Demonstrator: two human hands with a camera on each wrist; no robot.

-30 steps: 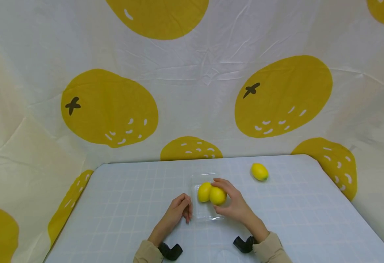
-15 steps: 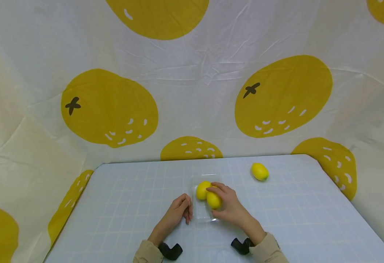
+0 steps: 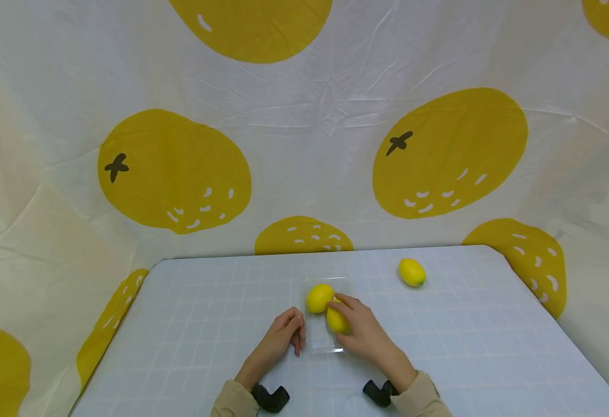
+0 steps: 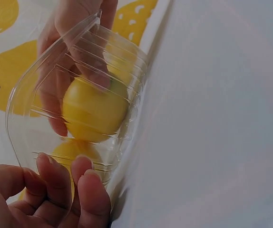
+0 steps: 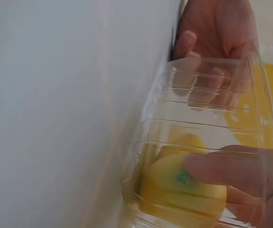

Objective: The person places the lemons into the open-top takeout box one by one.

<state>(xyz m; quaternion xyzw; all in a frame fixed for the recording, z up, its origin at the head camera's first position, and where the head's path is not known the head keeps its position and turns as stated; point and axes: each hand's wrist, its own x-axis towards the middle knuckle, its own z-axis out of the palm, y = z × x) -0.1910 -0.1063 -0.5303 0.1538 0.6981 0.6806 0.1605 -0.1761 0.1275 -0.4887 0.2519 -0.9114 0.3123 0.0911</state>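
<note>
In the head view, my right hand (image 3: 360, 330) grips a yellow lemon (image 3: 337, 320) inside a clear plastic tray (image 3: 321, 343). Through the tray's ribbed wall, the right wrist view shows the thumb on this lemon (image 5: 174, 183) beside its green tip. A second lemon (image 3: 320, 298) lies against it, farther back and to the left in the tray. Beside the tray's left edge, my left hand (image 3: 285, 331) rests with loosely curled fingers. Its fingertips are right at the tray's rim in the left wrist view, overlapping the lower lemon (image 4: 74, 151).
A third lemon (image 3: 412, 272) lies outside the tray toward the back right of the table (image 3: 205, 313), which has a pale checked cover. White cloth (image 3: 309, 168) printed with big yellow fruit hangs behind and at the sides. Black wrist mounts (image 3: 270, 399) sit below both sleeves.
My right hand has moved left and toward me with its lemon, going lower into the tray. The other lemon has shifted back and left. The left hand stays in place.
</note>
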